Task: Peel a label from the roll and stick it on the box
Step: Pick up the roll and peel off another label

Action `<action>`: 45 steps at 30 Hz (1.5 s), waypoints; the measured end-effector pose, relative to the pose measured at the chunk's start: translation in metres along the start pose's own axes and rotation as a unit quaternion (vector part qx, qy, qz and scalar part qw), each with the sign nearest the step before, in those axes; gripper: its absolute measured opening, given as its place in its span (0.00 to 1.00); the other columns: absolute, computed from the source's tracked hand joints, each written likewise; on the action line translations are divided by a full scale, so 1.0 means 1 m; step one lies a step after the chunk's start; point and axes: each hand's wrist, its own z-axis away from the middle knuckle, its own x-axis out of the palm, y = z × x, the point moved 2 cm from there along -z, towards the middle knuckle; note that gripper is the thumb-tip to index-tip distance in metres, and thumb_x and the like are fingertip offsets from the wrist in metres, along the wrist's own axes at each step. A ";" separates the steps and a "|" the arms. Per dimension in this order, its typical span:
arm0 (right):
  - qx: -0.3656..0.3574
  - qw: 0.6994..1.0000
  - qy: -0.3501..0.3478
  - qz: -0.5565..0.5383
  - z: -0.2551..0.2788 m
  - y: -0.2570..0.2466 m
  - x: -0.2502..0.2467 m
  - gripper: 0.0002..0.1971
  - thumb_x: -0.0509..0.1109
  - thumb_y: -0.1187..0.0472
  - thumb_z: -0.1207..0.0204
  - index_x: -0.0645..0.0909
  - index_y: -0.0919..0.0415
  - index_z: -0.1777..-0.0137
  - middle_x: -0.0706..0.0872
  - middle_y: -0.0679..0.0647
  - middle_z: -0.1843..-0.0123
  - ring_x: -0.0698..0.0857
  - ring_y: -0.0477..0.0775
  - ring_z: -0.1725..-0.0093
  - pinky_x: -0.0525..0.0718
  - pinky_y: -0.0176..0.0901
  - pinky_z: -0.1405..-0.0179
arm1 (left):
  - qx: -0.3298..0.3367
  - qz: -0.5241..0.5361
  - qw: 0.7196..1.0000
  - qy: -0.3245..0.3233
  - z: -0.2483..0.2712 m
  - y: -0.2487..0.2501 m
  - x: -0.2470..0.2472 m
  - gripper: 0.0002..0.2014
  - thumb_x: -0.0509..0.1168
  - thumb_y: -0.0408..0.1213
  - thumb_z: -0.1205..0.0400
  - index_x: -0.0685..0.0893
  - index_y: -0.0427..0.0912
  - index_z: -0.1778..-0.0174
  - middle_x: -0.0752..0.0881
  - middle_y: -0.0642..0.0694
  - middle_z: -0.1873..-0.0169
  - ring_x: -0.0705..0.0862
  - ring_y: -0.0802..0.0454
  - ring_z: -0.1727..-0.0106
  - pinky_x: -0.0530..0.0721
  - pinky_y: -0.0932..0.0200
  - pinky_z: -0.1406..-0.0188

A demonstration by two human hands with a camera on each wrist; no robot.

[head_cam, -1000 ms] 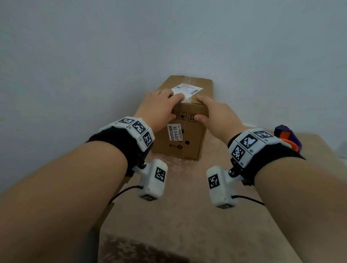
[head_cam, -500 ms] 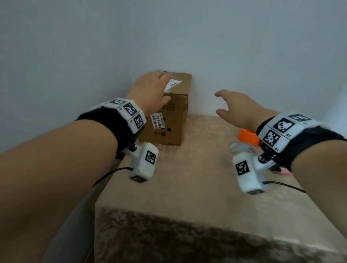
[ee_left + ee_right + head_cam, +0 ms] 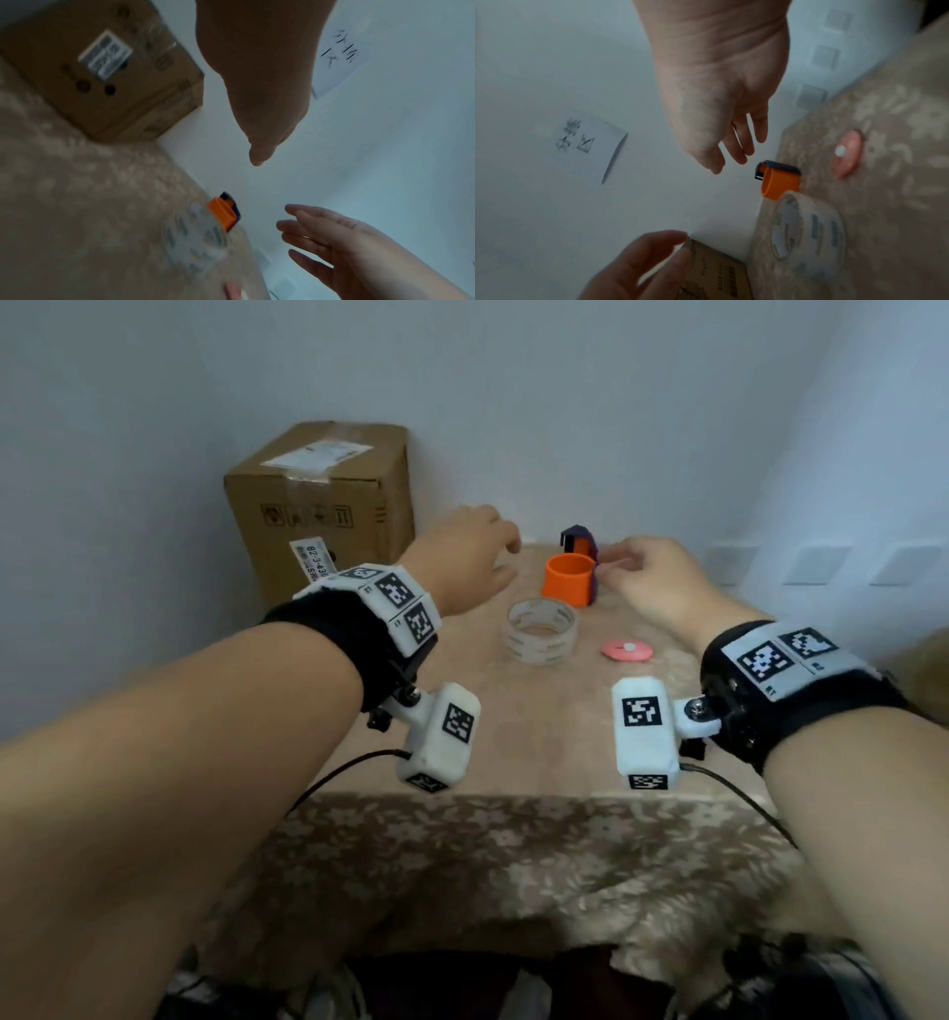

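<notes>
A brown cardboard box [image 3: 321, 505] stands at the far left corner of the bench [image 3: 539, 737], against the wall, with a white printed label [image 3: 319, 453] flat on its top face and a second small white sticker [image 3: 313, 558] on its near side, partly hidden behind the left wrist strap. The bench is covered by a beige floral-patterned cloth.

Near the far edge, towards the middle, an orange cylindrical holder with a dark purple part behind it [image 3: 571, 577] stands upright; its shape is hard to make out. Just in front of it lies a clear roll with printed labels [image 3: 540, 631], flat on the cloth, blurred in both wrist views. A small pink disc with a white centre [image 3: 626, 651] lies beside the roll, towards the right edge.

The left hand [image 3: 464, 557] hovers between the box and the orange holder, fingers loosely spread and empty. The right hand [image 3: 649, 580] hangs just right of the holder, fingers relaxed and slightly bent, holding nothing; whether its fingertips touch the holder cannot be told.
</notes>
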 end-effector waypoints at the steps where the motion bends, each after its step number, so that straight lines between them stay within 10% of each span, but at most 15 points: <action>1: 0.014 0.999 0.001 -0.032 0.002 0.006 0.006 0.17 0.67 0.52 0.26 0.82 0.52 0.38 0.87 0.51 0.44 0.84 0.52 0.42 0.82 0.47 0.42 | -0.005 0.015 1.000 -0.005 -0.001 0.003 0.012 0.17 0.58 0.44 0.19 0.78 0.43 0.35 0.78 0.40 0.36 0.75 0.42 0.34 0.74 0.48 0.36; 4: 0.054 0.994 -0.024 -0.094 0.003 0.029 0.028 0.17 0.64 0.61 0.20 0.76 0.60 0.32 0.81 0.57 0.37 0.81 0.55 0.43 0.84 0.45 0.58 | -0.022 0.072 0.997 -0.024 -0.002 0.009 0.050 0.17 0.58 0.44 0.19 0.77 0.42 0.36 0.78 0.41 0.36 0.76 0.43 0.35 0.73 0.50 0.37; 9: 0.071 0.992 -0.016 -0.104 -0.001 0.056 0.052 0.21 0.64 0.65 0.22 0.73 0.61 0.28 0.80 0.62 0.30 0.80 0.62 0.32 0.78 0.61 0.31 | -0.061 0.115 0.988 -0.079 -0.012 0.010 0.099 0.20 0.59 0.48 0.19 0.75 0.44 0.34 0.80 0.42 0.35 0.79 0.43 0.37 0.77 0.50 0.40; 15: 0.068 0.994 -0.069 -0.054 -0.006 0.064 0.059 0.33 0.65 0.68 0.25 0.61 0.58 0.20 0.70 0.56 0.21 0.70 0.55 0.23 0.68 0.41 0.32 | -0.024 0.148 0.981 -0.123 -0.018 0.018 0.112 0.19 0.64 0.49 0.22 0.79 0.45 0.38 0.83 0.47 0.43 0.81 0.47 0.44 0.77 0.56 0.46; 21: -0.020 0.987 -0.141 -0.072 -0.003 0.043 0.063 0.55 0.81 0.41 0.41 0.55 0.55 0.18 0.68 0.51 0.20 0.69 0.51 0.23 0.69 0.38 0.26 | -0.048 0.370 0.924 -0.090 0.000 0.005 0.099 0.06 0.65 0.34 0.21 0.83 0.39 0.50 0.81 0.52 0.60 0.80 0.57 0.59 0.76 0.62 0.57; 23: -0.050 0.987 -0.136 -0.075 -0.002 0.030 0.068 0.47 0.82 0.42 0.43 0.67 0.57 0.26 0.77 0.47 0.32 0.76 0.47 0.32 0.76 0.26 0.36 | -0.065 0.446 0.889 -0.083 0.010 0.000 0.091 0.10 0.64 0.31 0.20 0.82 0.37 0.44 0.83 0.53 0.59 0.81 0.63 0.61 0.79 0.69 0.57; 26: -0.086 0.988 -0.096 -0.088 0.001 0.011 0.075 0.39 0.82 0.50 0.38 0.69 0.57 0.28 0.78 0.52 0.32 0.78 0.49 0.35 0.75 0.38 0.34 | -0.081 0.470 0.877 -0.065 0.025 -0.006 0.075 0.12 0.61 0.29 0.18 0.80 0.34 0.39 0.82 0.53 0.61 0.80 0.71 0.67 0.78 0.74 0.63; 45: -0.136 0.983 -0.010 -0.122 -0.002 -0.032 0.103 0.19 0.70 0.63 0.23 0.78 0.63 0.33 0.84 0.56 0.44 0.80 0.47 0.49 0.77 0.35 0.49 | -0.168 0.456 0.874 0.032 0.047 -0.043 0.049 0.12 0.62 0.39 0.19 0.86 0.38 0.46 0.88 0.40 0.51 0.83 0.52 0.53 0.79 0.58 0.49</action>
